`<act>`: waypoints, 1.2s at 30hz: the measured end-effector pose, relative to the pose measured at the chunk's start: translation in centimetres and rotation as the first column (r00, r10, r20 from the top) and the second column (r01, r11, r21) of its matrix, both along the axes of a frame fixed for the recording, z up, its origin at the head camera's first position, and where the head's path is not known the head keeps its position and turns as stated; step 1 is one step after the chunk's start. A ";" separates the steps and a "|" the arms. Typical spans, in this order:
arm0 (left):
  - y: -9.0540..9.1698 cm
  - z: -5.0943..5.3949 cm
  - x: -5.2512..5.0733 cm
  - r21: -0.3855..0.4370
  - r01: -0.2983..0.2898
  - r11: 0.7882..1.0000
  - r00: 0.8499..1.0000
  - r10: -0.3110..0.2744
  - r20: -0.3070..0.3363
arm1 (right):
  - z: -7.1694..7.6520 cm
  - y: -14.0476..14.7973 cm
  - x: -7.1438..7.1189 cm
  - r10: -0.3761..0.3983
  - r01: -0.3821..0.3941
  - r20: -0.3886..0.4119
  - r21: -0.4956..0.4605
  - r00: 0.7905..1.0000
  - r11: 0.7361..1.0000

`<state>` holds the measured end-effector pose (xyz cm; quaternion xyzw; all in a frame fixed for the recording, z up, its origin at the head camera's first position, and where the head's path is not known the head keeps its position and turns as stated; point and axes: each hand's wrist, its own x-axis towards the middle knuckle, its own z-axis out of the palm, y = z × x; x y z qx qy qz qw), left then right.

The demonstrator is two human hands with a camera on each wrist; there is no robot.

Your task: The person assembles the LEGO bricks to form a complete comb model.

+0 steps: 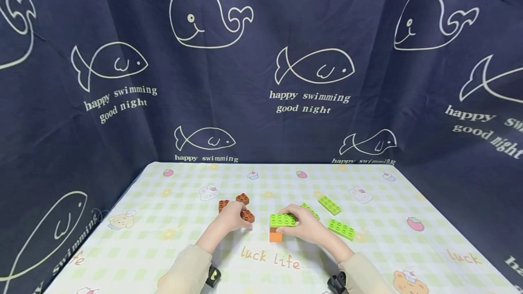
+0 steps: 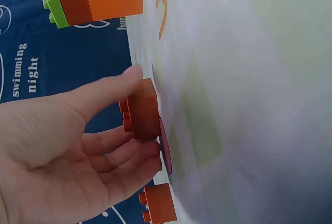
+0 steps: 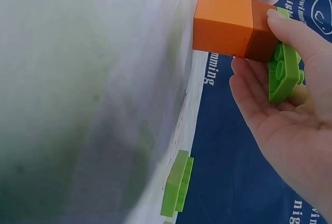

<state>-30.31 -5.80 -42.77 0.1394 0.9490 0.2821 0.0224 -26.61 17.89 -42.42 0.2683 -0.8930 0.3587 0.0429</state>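
My left hand [image 1: 231,217] is at the brown toy bricks, its thumb and fingers on either side of one studded brown brick [image 2: 142,109] that stands on the table. Two other brown bricks lie close by, one [image 1: 242,198] behind the hand and one [image 1: 223,204] to its left. My right hand [image 1: 305,224] holds a small stack, with the thumb on its side and the fingers behind. The stack has an orange block [image 3: 223,24] at the bottom, a brown block [image 3: 263,32] above it and a flat green brick [image 1: 279,219] on top, which overhangs to the right.
Loose green bricks lie right of the stack: one [image 1: 329,205] farther back, another [image 1: 341,229] nearer, and a third [image 1: 310,211] partly behind the right hand. A patterned cloth [image 1: 269,276] covers the table. A dark blue curtain [image 1: 261,117] hangs around it.
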 end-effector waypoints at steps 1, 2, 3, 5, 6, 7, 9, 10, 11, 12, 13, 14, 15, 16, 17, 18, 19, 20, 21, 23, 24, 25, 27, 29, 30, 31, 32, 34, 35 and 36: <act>0.0 0.0 0.0 -0.003 -0.001 1.000 1.000 0.001 -0.001 | 0.0 0.0 0.0 0.002 -0.002 0.003 0.001 1.000 1.000; -0.1 -0.1 0.0 -0.004 -0.002 1.000 1.000 0.002 -0.001 | 0.0 0.0 0.0 0.004 -0.004 0.004 0.003 1.000 1.000; -0.1 -0.1 0.0 -0.005 -0.004 1.000 1.000 0.004 0.000 | 0.1 0.0 0.0 0.003 -0.003 0.003 0.007 1.000 1.000; -0.1 -0.1 0.0 -0.002 -0.006 1.000 1.000 0.006 -0.001 | 0.1 0.0 0.1 0.002 -0.002 0.007 0.008 1.000 1.000; 0.0 -0.1 0.0 0.002 -0.009 1.000 1.000 0.009 0.003 | 0.1 0.0 0.1 0.001 -0.001 0.006 0.011 1.000 1.000; -0.1 -0.1 0.0 0.002 -0.010 1.000 1.000 0.010 0.002 | 0.1 -0.1 0.1 -0.001 0.001 0.006 0.012 1.000 1.000; -0.1 -0.1 0.0 0.005 -0.013 1.000 1.000 0.013 0.004 | 0.2 -0.2 0.1 -0.004 0.004 0.009 0.013 1.000 1.000; -0.1 0.0 -0.1 0.007 -0.012 1.000 1.000 0.012 0.002 | 0.2 -0.2 0.1 -0.005 0.005 0.011 0.013 1.000 1.000; -0.1 -0.1 -0.1 0.011 -0.011 1.000 1.000 0.011 0.001 | 0.2 -0.2 0.1 -0.007 0.006 0.013 0.014 1.000 1.000; -0.2 0.0 -0.1 0.016 -0.009 1.000 1.000 0.009 -0.003 | 0.2 -0.2 0.1 -0.009 0.008 0.013 0.016 1.000 1.000; -0.2 0.0 -0.1 0.018 -0.002 1.000 1.000 0.002 -0.014 | 0.2 -0.2 0.1 -0.010 0.010 0.015 0.015 1.000 1.000; -0.2 0.0 -0.1 0.026 0.003 1.000 1.000 -0.002 -0.021 | 0.3 -0.3 0.1 -0.012 0.012 0.017 0.014 1.000 1.000; -0.2 0.0 -0.2 0.032 0.009 0.999 0.999 -0.008 -0.031 | 0.3 -0.3 0.1 -0.013 0.013 0.018 0.012 1.000 1.000; -0.2 0.0 -0.2 0.037 0.015 0.999 0.999 -0.014 -0.042 | 0.3 -0.3 0.1 -0.015 0.015 0.018 0.010 1.000 1.000; -0.2 0.0 -0.2 0.041 0.023 0.999 0.998 -0.021 -0.053 | 0.3 -0.3 0.2 -0.017 0.017 0.019 0.009 1.000 1.000; -0.2 0.0 -0.1 0.043 0.029 0.999 0.998 -0.027 -0.063 | 0.3 -0.4 0.2 -0.021 0.021 0.018 0.009 1.000 1.000; -0.2 0.1 -0.1 0.046 0.035 0.998 0.997 -0.031 -0.072 | 0.3 -0.4 0.2 -0.024 0.024 0.021 0.007 0.999 1.000; -0.2 0.1 -0.1 0.049 0.039 0.998 0.996 -0.034 -0.081 | 0.3 -0.4 0.1 -0.027 0.027 0.024 0.007 0.999 1.000; -0.1 0.1 -0.1 0.049 0.044 0.998 0.995 -0.040 -0.092 | 0.2 -0.4 0.1 -0.031 0.031 0.023 0.009 0.999 0.999; -0.2 0.1 0.0 0.050 0.053 0.997 0.993 -0.047 -0.106 | 0.0 -0.5 0.1 -0.038 0.037 0.028 0.009 0.999 0.999; -0.2 0.2 0.0 0.052 0.057 0.997 0.992 -0.051 -0.112 | 0.0 -0.5 0.0 -0.040 0.039 0.027 0.010 0.999 0.999; -0.2 0.2 0.1 0.055 0.061 0.997 0.992 -0.054 -0.117 | -0.1 -0.5 0.0 -0.036 0.036 0.028 0.007 0.999 0.999; -0.3 0.2 0.1 0.060 0.072 0.996 0.990 -0.064 -0.127 | -0.3 -0.5 -0.1 -0.030 0.030 0.022 0.003 0.999 1.000; -0.3 0.3 0.2 0.067 0.083 0.994 0.989 -0.073 -0.130 | -0.3 -0.5 -0.1 -0.025 0.025 0.022 -0.003 0.999 1.000; -0.3 0.4 0.2 0.076 0.086 0.993 0.989 -0.076 -0.130 | -0.3 -0.5 -0.1 -0.024 0.024 0.024 -0.005 0.999 1.000; -0.3 0.4 0.2 0.083 0.091 0.992 0.988 -0.080 -0.130 | -0.3 -0.5 -0.1 -0.025 0.025 0.028 -0.007 0.999 1.000; -0.3 0.5 0.2 0.092 0.094 0.991 0.988 -0.082 -0.129 | -0.2 -0.5 -0.1 -0.029 0.029 0.033 -0.006 0.999 1.000; -0.3 0.7 0.2 0.114 0.096 0.989 0.990 -0.082 -0.118 | -0.1 -0.5 0.0 -0.043 0.044 0.049 -0.010 0.998 0.999; -0.3 0.8 0.2 0.129 0.095 0.987 0.991 -0.081 -0.109 | 0.0 -0.5 0.0 -0.052 0.053 0.059 -0.012 0.997 0.999; -0.3 0.9 0.2 0.137 0.095 0.986 0.991 -0.081 -0.104 | 0.1 -0.5 0.0 -0.059 0.060 0.066 -0.014 0.996 0.998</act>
